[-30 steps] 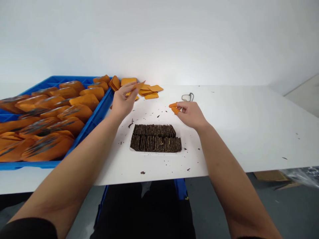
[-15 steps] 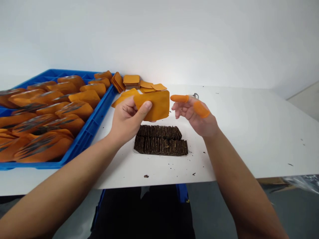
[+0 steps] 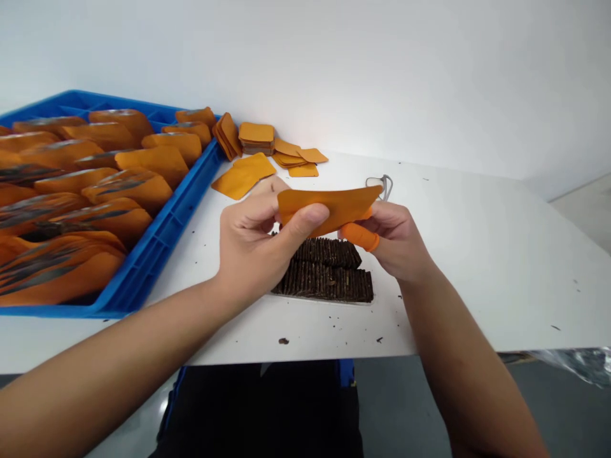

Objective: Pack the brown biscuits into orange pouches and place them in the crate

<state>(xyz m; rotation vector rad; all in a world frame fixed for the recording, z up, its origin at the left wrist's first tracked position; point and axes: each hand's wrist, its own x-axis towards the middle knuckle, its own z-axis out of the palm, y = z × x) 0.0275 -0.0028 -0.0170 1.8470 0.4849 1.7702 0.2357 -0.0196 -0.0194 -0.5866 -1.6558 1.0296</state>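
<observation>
Above rough slabs [image 3: 329, 284], smooth orange packet [image 3: 337, 202], gently bowed

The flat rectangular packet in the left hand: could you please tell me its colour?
The packet is yellow-orange, best seen in the head view.

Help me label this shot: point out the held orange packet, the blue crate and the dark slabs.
Held orange packet [image 3: 341, 205]: head view, front face.
Blue crate [image 3: 167, 232]: head view, right side wall.
Dark slabs [image 3: 329, 284]: head view, front row.

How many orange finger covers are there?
2: a thumb cover and a finger cover, both on the right hand; the second partly behind the orange packet. More may be hidden.
</observation>
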